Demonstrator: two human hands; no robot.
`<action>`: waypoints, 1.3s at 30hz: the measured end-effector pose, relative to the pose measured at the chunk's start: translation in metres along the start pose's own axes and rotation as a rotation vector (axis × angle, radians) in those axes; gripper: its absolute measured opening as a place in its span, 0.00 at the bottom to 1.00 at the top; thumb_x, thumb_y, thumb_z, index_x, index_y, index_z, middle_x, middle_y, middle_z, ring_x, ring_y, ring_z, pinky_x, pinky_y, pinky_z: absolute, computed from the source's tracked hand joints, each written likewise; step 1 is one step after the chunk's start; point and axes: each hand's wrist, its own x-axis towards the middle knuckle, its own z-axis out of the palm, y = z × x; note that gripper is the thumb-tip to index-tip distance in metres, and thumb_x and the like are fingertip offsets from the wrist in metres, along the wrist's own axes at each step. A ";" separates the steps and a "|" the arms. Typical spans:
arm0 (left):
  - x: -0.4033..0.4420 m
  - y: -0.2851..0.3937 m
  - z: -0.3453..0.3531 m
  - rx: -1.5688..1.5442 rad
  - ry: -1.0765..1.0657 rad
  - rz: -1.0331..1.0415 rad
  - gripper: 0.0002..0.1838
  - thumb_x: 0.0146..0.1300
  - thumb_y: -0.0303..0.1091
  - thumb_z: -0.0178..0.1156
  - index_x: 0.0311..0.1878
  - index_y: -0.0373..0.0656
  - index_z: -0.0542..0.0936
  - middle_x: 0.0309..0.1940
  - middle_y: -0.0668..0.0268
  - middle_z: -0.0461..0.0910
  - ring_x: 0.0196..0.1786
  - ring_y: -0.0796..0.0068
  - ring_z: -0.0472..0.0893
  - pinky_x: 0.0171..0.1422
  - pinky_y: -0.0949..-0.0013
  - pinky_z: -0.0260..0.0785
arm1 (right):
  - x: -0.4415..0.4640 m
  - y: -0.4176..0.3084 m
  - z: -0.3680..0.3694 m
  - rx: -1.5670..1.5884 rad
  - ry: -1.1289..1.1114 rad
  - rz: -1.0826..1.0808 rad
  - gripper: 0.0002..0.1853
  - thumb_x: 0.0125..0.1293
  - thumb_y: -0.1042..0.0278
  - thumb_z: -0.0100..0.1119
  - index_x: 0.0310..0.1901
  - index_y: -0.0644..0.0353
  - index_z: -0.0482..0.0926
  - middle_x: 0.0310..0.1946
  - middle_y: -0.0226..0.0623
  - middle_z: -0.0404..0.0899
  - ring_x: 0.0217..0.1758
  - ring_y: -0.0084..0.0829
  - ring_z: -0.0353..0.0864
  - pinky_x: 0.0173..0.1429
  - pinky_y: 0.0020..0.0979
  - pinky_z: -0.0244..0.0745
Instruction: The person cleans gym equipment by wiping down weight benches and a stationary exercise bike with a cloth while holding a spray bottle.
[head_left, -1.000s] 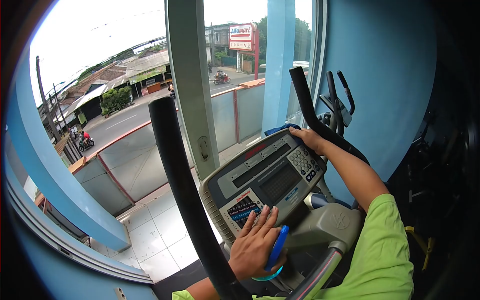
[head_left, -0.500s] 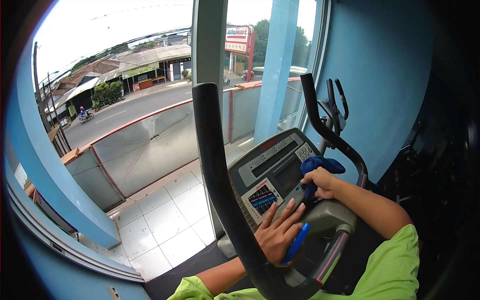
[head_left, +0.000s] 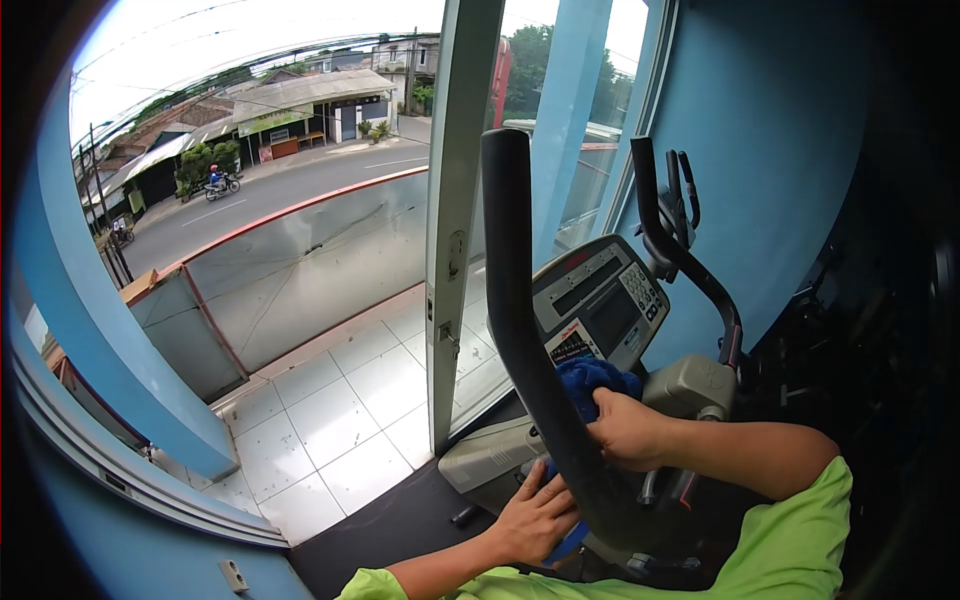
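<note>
My right hand is closed on a bunched blue cloth, at the lower edge of the exercise machine's console. Lower down, my left hand lies beside the machine's grey housing, with its fingers together. A blue object shows under its palm and near its fingertips; most of it is covered, and I cannot make out its kind. The thick black handlebar rises in front of the console and hides part of both hands and the cloth.
A second black handlebar curves up on the right, before a blue wall. At left, a door frame borders white floor tiles. Outside are a metal fence and a road with a motorcycle.
My right hand and the cloth have moved down from the console's button side to its lower edge. My left hand has come off the console, down to the housing. The view has shifted.
</note>
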 end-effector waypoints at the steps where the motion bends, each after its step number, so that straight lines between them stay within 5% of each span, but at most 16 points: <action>1: -0.006 0.000 -0.001 -0.003 -0.003 0.003 0.33 0.50 0.52 0.64 0.59 0.45 0.79 0.74 0.56 0.60 0.80 0.54 0.49 0.81 0.41 0.25 | -0.004 -0.002 -0.002 0.004 0.003 0.001 0.27 0.61 0.78 0.61 0.59 0.71 0.59 0.38 0.43 0.78 0.37 0.31 0.82 0.35 0.32 0.82; 5: -0.017 0.003 -0.016 -0.059 0.016 -0.027 0.31 0.50 0.51 0.65 0.56 0.44 0.80 0.75 0.54 0.58 0.81 0.55 0.47 0.81 0.41 0.24 | -0.025 -0.021 -0.016 0.172 -0.249 -0.145 0.15 0.61 0.85 0.56 0.51 0.71 0.74 0.43 0.46 0.83 0.45 0.34 0.86 0.49 0.33 0.84; 9: -0.030 0.005 -0.028 -0.164 -0.023 -0.112 0.30 0.48 0.49 0.67 0.53 0.42 0.81 0.77 0.51 0.54 0.81 0.53 0.47 0.80 0.42 0.26 | -0.072 -0.001 -0.051 0.348 0.040 -0.740 0.23 0.52 0.86 0.49 0.53 0.71 0.74 0.45 0.42 0.83 0.49 0.33 0.84 0.58 0.33 0.78; 12: -0.041 0.000 -0.032 -0.171 -0.043 -0.159 0.31 0.46 0.49 0.68 0.52 0.42 0.80 0.77 0.51 0.53 0.80 0.51 0.49 0.81 0.42 0.27 | -0.139 0.088 -0.099 0.474 0.401 -1.222 0.32 0.50 0.74 0.48 0.61 0.68 0.71 0.58 0.45 0.77 0.63 0.43 0.74 0.71 0.42 0.66; 14: -0.046 -0.006 -0.034 -0.164 -0.057 -0.194 0.31 0.45 0.49 0.68 0.51 0.43 0.80 0.77 0.51 0.55 0.80 0.50 0.51 0.81 0.42 0.28 | -0.170 0.158 -0.101 0.684 0.593 -1.336 0.31 0.52 0.71 0.47 0.62 0.68 0.71 0.59 0.46 0.76 0.62 0.43 0.75 0.69 0.40 0.67; 15: -0.048 -0.009 -0.034 -0.165 -0.064 -0.193 0.31 0.45 0.49 0.68 0.51 0.43 0.80 0.77 0.51 0.55 0.80 0.50 0.51 0.81 0.42 0.28 | -0.174 0.180 -0.085 0.798 0.858 -1.216 0.29 0.53 0.68 0.46 0.59 0.69 0.73 0.55 0.45 0.79 0.57 0.41 0.78 0.64 0.39 0.72; 18: -0.049 -0.018 -0.035 -0.185 -0.048 -0.218 0.29 0.45 0.47 0.67 0.51 0.42 0.80 0.75 0.51 0.58 0.79 0.49 0.53 0.81 0.43 0.31 | -0.136 0.341 -0.114 0.904 0.731 -0.834 0.24 0.50 0.69 0.49 0.51 0.67 0.76 0.47 0.39 0.78 0.54 0.37 0.78 0.61 0.36 0.72; 19: -0.048 -0.020 -0.033 -0.197 -0.026 -0.230 0.27 0.46 0.45 0.66 0.49 0.41 0.80 0.74 0.51 0.61 0.78 0.50 0.55 0.81 0.43 0.34 | -0.104 0.300 -0.059 0.957 1.168 -0.741 0.19 0.49 0.72 0.50 0.46 0.63 0.76 0.42 0.34 0.77 0.48 0.33 0.78 0.56 0.33 0.74; 20: -0.047 -0.023 -0.032 -0.207 -0.019 -0.220 0.25 0.47 0.43 0.66 0.49 0.41 0.79 0.73 0.52 0.62 0.78 0.51 0.57 0.81 0.43 0.36 | -0.083 0.265 -0.023 0.907 1.080 -0.676 0.20 0.47 0.76 0.52 0.45 0.61 0.76 0.41 0.32 0.76 0.46 0.29 0.77 0.54 0.30 0.73; 21: -0.047 -0.024 -0.031 -0.222 -0.013 -0.212 0.24 0.47 0.42 0.66 0.48 0.41 0.79 0.72 0.52 0.64 0.77 0.52 0.59 0.80 0.43 0.39 | -0.055 0.316 -0.020 0.773 1.045 -0.412 0.17 0.52 0.76 0.56 0.46 0.61 0.76 0.42 0.32 0.76 0.46 0.26 0.76 0.53 0.29 0.72; 23: -0.043 -0.026 -0.031 -0.262 -0.053 -0.224 0.25 0.45 0.37 0.67 0.49 0.40 0.77 0.68 0.53 0.69 0.75 0.53 0.64 0.78 0.43 0.47 | -0.005 0.336 0.017 0.333 0.964 -0.548 0.12 0.63 0.71 0.61 0.48 0.62 0.78 0.48 0.37 0.77 0.53 0.27 0.76 0.54 0.34 0.72; 24: -0.044 -0.027 -0.029 -0.284 -0.039 -0.220 0.25 0.45 0.36 0.67 0.49 0.40 0.77 0.67 0.54 0.70 0.74 0.53 0.65 0.78 0.43 0.48 | 0.039 0.384 0.024 -0.100 1.175 -0.650 0.10 0.60 0.71 0.65 0.42 0.63 0.79 0.52 0.46 0.74 0.57 0.39 0.74 0.55 0.43 0.71; 30: -0.055 -0.024 -0.038 -0.302 -0.041 -0.288 0.26 0.44 0.37 0.67 0.50 0.41 0.77 0.65 0.55 0.73 0.72 0.54 0.68 0.77 0.45 0.52 | 0.090 0.220 0.030 -0.602 1.354 -0.909 0.13 0.57 0.68 0.69 0.41 0.64 0.78 0.54 0.56 0.71 0.59 0.54 0.70 0.57 0.52 0.70; 33: -0.074 -0.024 -0.049 -0.274 -0.002 -0.361 0.24 0.45 0.34 0.68 0.49 0.43 0.79 0.62 0.54 0.75 0.70 0.54 0.71 0.76 0.46 0.52 | 0.118 0.187 0.007 -0.339 1.310 -0.879 0.16 0.56 0.67 0.70 0.43 0.64 0.79 0.54 0.62 0.68 0.60 0.61 0.66 0.58 0.56 0.67; 35: -0.097 -0.026 -0.053 -0.259 0.006 -0.443 0.23 0.46 0.34 0.67 0.49 0.44 0.79 0.63 0.56 0.75 0.70 0.56 0.71 0.76 0.46 0.53 | 0.146 0.189 0.002 -0.592 1.720 -0.426 0.14 0.59 0.66 0.66 0.44 0.64 0.79 0.46 0.58 0.75 0.49 0.50 0.79 0.45 0.50 0.77; 39: -0.132 -0.030 -0.067 -0.169 0.058 -0.584 0.23 0.49 0.34 0.68 0.50 0.41 0.77 0.62 0.58 0.76 0.69 0.56 0.72 0.75 0.45 0.55 | 0.135 0.124 0.043 -0.537 1.422 -0.411 0.16 0.60 0.66 0.66 0.47 0.66 0.78 0.46 0.58 0.77 0.50 0.50 0.79 0.48 0.47 0.76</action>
